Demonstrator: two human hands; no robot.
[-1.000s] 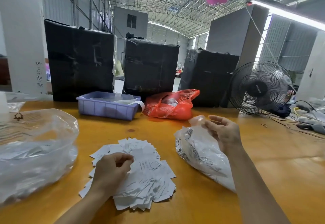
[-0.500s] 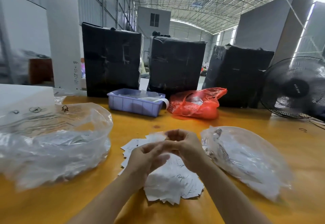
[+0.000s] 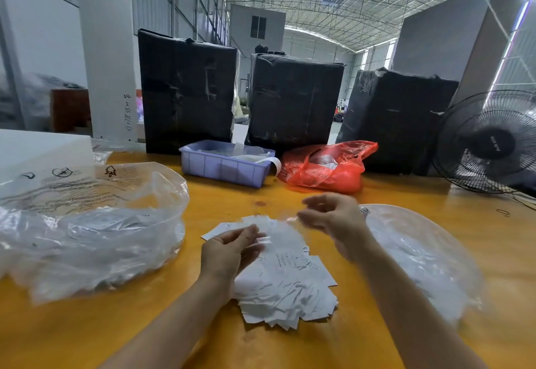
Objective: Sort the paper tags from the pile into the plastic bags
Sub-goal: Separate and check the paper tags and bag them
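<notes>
While the pile of paper tags (image 3: 285, 278) is lying mid-counter (image 3: 87, 328), both hands are hovering over it — the left hand (image 3: 230, 248) and the right hand (image 3: 333, 218) each pinching an edge of a small clear bag (image 3: 278, 223), grip narrow. Plastic bags are flanking the pile — one (image 3: 87, 232) left, one (image 3: 420, 255) right.

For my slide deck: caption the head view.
Both hands, left hand and right hand, stretch a small clear bag above the paper tags.

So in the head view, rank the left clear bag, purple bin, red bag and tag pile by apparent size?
1. Left clear bag
2. Tag pile, though it lies nearer the camera
3-4. Purple bin and red bag: look alike
</notes>
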